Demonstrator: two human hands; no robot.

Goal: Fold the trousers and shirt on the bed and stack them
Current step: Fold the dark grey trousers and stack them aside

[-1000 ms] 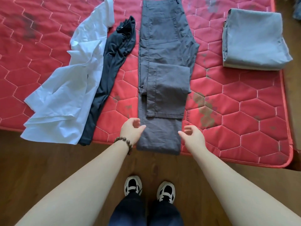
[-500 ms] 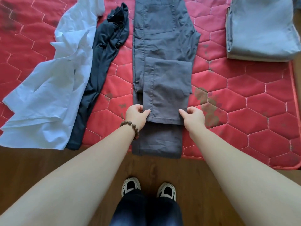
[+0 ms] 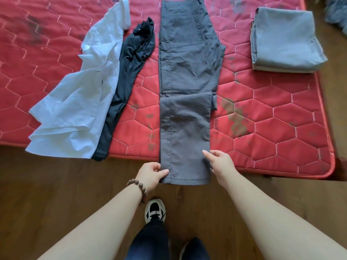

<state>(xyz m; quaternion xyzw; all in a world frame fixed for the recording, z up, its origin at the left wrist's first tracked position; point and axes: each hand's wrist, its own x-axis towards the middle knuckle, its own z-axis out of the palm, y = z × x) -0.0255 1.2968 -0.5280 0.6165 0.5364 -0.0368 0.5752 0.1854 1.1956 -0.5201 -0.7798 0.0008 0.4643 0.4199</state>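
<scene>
A brown wooden floor (image 3: 56, 194) fills the near part of the view, and a bed with a red quilted mattress (image 3: 272, 113) lies across the far part. At 6 o'clock, closest to me, I see my dark jeans (image 3: 150, 243) and one black and white sneaker (image 3: 155, 211).

A little farther, my left hand (image 3: 151, 174) pinches the near left corner of the dark grey trousers (image 3: 187, 72), the thumb on top of the cloth and the fingers curled under it. A brown bead bracelet (image 3: 138, 187) is around this wrist. My right hand (image 3: 220, 163), at about 5 o'clock from the middle of the view, grips the right edge of the same leg end, with the thumb lying on the cloth. The leg ends hang over the near edge of the mattress, above the floor.

The trousers lie lengthwise at the centre, from 6 o'clock toward 12 o'clock, with the waistband at the far end. About halfway there is a crosswise fold line, and a small flap sticks out at its right side.

At 9 to 10 o'clock the white shirt (image 3: 80, 102) lies crumpled, its near edge over the mattress border. Just beside it, touching, a black garment (image 3: 129, 72) lies in a long strip between the shirt and the trousers.

At 2 o'clock, well apart from the trousers, a folded light grey cloth (image 3: 285, 38) rests near the right border of the mattress.
</scene>
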